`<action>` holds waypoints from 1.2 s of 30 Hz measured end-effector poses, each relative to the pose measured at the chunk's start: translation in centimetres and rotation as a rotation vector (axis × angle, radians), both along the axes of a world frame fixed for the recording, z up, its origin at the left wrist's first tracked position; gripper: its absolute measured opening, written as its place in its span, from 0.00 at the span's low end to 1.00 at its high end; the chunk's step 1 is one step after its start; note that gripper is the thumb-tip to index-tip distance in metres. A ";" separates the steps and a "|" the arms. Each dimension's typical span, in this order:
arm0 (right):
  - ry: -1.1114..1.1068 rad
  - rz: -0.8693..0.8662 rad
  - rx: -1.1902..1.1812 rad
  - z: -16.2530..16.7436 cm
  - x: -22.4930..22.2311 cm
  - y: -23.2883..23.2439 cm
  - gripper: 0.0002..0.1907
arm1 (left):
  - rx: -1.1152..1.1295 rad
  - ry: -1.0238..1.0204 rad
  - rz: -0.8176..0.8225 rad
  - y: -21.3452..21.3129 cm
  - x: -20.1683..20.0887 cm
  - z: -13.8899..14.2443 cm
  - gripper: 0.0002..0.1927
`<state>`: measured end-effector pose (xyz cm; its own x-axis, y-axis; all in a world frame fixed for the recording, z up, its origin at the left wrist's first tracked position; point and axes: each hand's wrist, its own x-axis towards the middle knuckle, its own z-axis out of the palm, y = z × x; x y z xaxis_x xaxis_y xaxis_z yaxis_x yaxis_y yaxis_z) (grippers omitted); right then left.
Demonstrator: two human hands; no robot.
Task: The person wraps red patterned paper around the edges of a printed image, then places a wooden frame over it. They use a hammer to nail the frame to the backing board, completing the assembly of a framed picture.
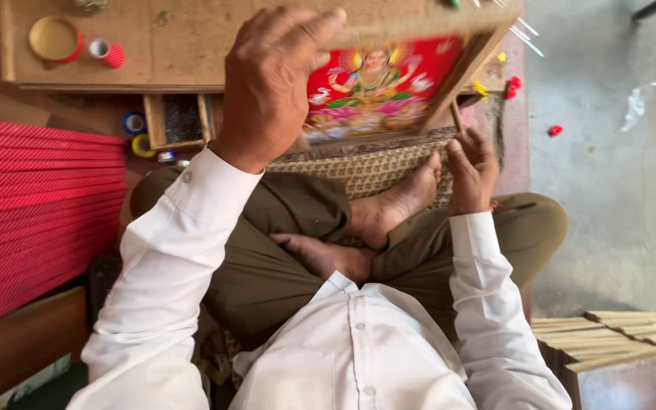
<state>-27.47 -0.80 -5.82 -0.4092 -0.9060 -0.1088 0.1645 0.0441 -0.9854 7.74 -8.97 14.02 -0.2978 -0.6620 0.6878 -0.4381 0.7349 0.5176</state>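
Note:
A framed picture (389, 83) with a red, colourful printed image and a wooden frame is held tilted above my crossed legs. My left hand (271, 83) grips its left edge and top, fingers curled over the frame. My right hand (472, 168) holds the frame's lower right corner, where a thin wooden strip sticks down. I sit cross-legged on a woven mat (373, 168), in brown trousers and a white shirt.
A low wooden work board (176, 45) lies ahead with a yellow-lidded red tin (55, 38) and a small red cap (108, 53). A small open box (180, 120) sits below it. Red striped strips (36, 212) are stacked left. Wooden frames (624, 349) are piled at lower right.

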 end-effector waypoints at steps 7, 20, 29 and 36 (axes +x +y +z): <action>0.897 0.152 -0.517 12.9 7.7 -2.4 0.24 | -0.147 -0.263 0.103 -1.6 2.8 -5.0 0.22; 1.363 0.488 -0.727 14.0 17.0 -9.2 0.22 | -0.049 -0.192 0.314 0.4 10.2 -9.0 0.09; 1.291 0.595 -0.630 15.4 17.8 -10.6 0.13 | 0.443 0.006 0.663 0.1 20.4 -17.0 0.05; 0.835 0.879 -0.261 16.5 18.1 -13.6 0.08 | 0.488 -0.094 0.578 -3.8 20.1 -19.7 0.06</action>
